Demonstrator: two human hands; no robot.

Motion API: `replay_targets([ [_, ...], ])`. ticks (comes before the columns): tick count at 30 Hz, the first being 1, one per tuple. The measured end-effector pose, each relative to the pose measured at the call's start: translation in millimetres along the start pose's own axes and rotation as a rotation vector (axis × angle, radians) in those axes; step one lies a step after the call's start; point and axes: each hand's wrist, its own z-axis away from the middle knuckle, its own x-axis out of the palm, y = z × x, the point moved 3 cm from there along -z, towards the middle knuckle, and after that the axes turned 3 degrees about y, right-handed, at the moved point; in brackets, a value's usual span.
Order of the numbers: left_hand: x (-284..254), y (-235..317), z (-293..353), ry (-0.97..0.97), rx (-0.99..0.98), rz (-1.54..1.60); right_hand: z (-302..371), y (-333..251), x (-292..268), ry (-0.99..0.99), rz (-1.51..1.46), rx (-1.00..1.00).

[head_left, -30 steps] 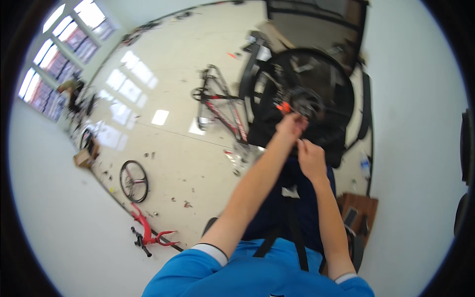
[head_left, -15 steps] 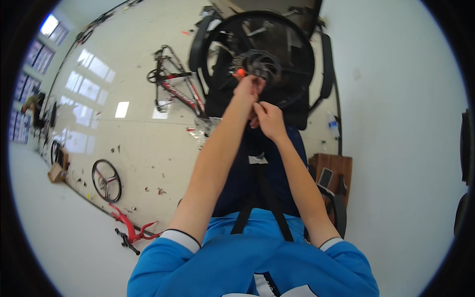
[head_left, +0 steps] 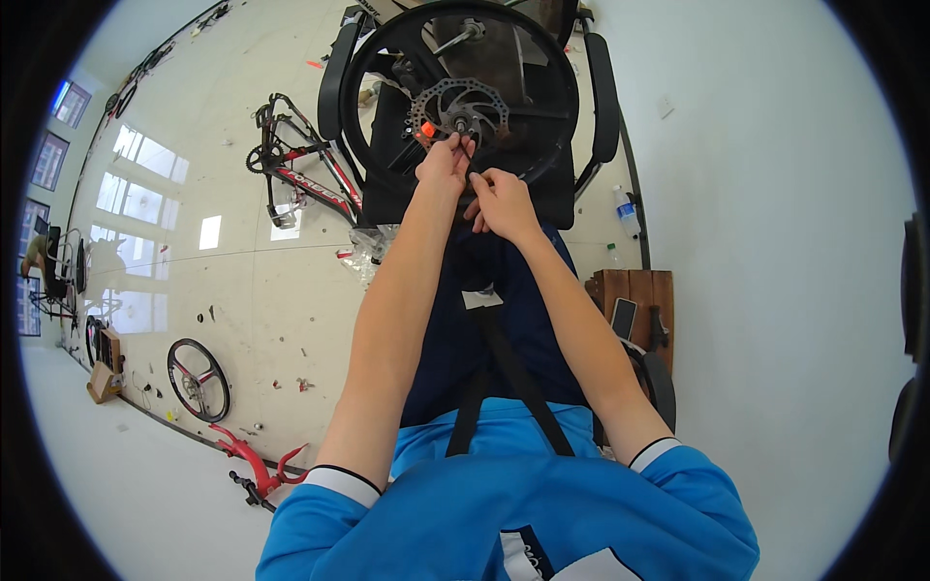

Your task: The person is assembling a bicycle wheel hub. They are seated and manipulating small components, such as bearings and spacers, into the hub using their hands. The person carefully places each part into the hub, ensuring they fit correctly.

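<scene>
A black bicycle wheel [head_left: 355, 107] rests on the seat of a black chair in front of me. On its hub sits a slotted metal disc brake rotor [head_left: 492, 113], with a small orange piece [head_left: 428, 129] at its left edge. My left hand [head_left: 445, 162] is closed near the rotor's centre, its fingertips pinching the end of a thin dark tool by the hub. Just right of and below it, my right hand [head_left: 504, 204] is closed round the other end of that tool, which looks like a hex key; its exact shape is partly hidden.
A black-and-red bicycle frame [head_left: 308, 182] lies on the floor left of the chair, near a clear plastic bag [head_left: 371, 254]. To the right are a bottle [head_left: 626, 211] and a wooden box [head_left: 663, 295] with a phone [head_left: 624, 318]. A spoked wheel [head_left: 199, 380] and red fork [head_left: 254, 453] lie lower left.
The whole view has shifted, so the wheel and hands sit further left in it. The blurred rotor now shows sharply. Both hands stay close together near the hub.
</scene>
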Motion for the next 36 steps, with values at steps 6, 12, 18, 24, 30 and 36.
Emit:
replay_targets([
  [6, 3, 2, -5, 0.015, -0.013, -0.08, -25, -4, 1, 0.001, 0.013, 0.128],
  [12, 1, 5, -9, 0.032, -0.099, -0.157, -40, -5, 11, 0.103, 0.03, 0.094],
  [18, -6, 12, 17, -0.149, -0.224, -0.245, -48, 11, 13, 0.089, -0.233, 0.193],
  [24, -4, 11, 32, -0.191, -0.266, -0.328, -49, 16, 24, 0.065, -0.494, 0.198],
  [30, -6, 12, 14, -0.167, -0.22, -0.367, -48, 14, 25, 0.084, -0.57, 0.226],
  [36, 1, 8, 23, -0.144, -0.205, -0.265, -47, 10, 22, 0.118, -0.558, 0.234],
])
